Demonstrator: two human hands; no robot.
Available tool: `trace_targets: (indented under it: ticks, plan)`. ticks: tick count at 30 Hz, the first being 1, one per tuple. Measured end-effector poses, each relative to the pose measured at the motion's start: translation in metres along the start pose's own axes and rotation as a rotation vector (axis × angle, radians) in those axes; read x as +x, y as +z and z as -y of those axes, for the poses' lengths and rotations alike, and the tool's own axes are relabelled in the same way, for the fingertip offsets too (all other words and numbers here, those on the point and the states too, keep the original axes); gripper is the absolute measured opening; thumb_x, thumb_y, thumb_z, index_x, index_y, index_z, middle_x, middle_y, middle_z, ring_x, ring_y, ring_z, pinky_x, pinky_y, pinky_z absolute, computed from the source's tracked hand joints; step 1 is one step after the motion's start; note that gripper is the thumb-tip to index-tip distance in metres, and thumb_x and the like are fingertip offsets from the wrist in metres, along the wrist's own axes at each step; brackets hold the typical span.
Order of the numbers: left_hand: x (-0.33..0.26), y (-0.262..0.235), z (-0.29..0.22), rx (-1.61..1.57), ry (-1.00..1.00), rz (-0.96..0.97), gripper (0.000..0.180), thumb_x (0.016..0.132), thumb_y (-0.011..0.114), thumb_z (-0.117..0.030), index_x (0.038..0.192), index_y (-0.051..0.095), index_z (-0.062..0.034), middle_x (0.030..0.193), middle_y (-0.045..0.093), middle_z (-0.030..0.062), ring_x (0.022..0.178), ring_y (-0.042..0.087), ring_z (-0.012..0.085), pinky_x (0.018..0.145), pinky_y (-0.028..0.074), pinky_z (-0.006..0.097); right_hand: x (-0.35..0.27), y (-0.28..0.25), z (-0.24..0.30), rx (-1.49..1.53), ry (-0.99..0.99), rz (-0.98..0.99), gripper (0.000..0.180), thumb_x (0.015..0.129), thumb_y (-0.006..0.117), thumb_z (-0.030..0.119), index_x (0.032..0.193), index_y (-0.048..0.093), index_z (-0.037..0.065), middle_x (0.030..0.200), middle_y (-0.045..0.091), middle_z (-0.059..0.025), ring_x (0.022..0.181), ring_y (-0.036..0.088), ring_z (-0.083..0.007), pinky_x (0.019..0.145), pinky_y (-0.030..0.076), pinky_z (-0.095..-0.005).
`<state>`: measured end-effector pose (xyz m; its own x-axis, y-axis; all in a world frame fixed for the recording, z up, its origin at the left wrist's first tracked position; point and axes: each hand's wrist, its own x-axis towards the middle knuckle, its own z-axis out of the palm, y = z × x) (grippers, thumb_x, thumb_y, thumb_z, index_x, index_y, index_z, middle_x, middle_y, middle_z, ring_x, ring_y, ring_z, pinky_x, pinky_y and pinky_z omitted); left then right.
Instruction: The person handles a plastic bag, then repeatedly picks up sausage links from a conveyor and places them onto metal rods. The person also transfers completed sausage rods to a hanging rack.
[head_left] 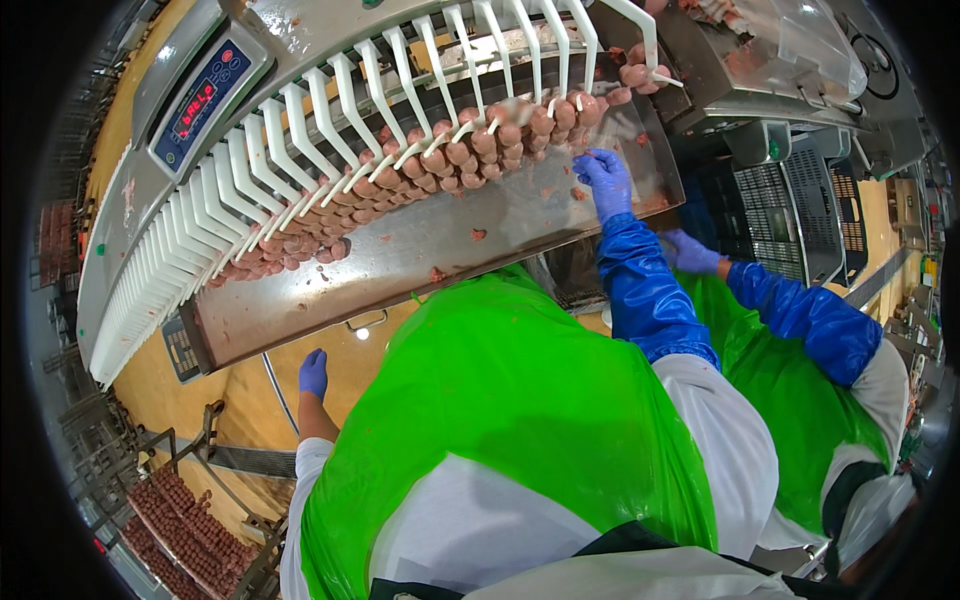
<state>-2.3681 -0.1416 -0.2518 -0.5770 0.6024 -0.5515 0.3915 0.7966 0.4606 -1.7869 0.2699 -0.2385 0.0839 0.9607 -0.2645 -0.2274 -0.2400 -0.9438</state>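
While the right hand (604, 180) in a blue glove reached up with loose fingers, holding nothing, to the sausage links (470, 150) hanging on the white hooks (330, 120) above the steel tray (480, 235), the left hand (313, 373) hung empty and half-curled below, so the next move seemingly required a careful grip on one link.

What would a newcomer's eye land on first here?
The bright green plastic apron fills the centre foreground. Above it, a curved row of pink sausage links hangs on white plastic prongs over a steel tray, where the blue-gloved right hand reaches the links.
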Motion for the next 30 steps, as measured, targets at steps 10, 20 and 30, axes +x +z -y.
trace_targets:
  ticks: [10,20,30]
  plan:
    - [0.002,0.002,-0.016,0.085,0.046,-0.031,0.045,0.092,0.056,-0.029,0.125,0.058,0.0020,0.126,0.060,0.0175,0.119,0.056,0.0269,0.102,0.041,0.034,0.021,-0.018,-0.002,-0.793,-0.544,-0.076,0.043,0.083,0.071,0.024,0.116,0.059,0.001,0.118,0.058,-0.0171,0.109,0.057,-0.0271,0.095,0.044,-0.0360]
    - [0.008,0.019,0.002,0.038,0.017,-0.002,0.045,0.092,0.056,-0.030,0.124,0.058,0.0019,0.126,0.060,0.0183,0.119,0.056,0.0278,0.101,0.041,0.035,0.002,0.036,0.014,-0.149,-0.045,0.457,0.036,0.090,0.064,0.020,0.120,0.055,0.003,0.108,0.061,-0.0042,0.095,0.059,-0.0138,0.084,0.049,-0.0281]
    - [0.007,0.007,-0.022,0.066,0.022,-0.002,0.046,0.093,0.055,-0.030,0.125,0.057,0.0020,0.126,0.060,0.0184,0.120,0.055,0.0281,0.102,0.040,0.035,0.010,-0.032,-0.070,-1.176,-0.514,0.334,0.049,0.084,0.070,0.031,0.121,0.055,0.002,0.108,0.064,-0.0133,0.099,0.060,-0.0309,0.091,0.047,-0.0374]
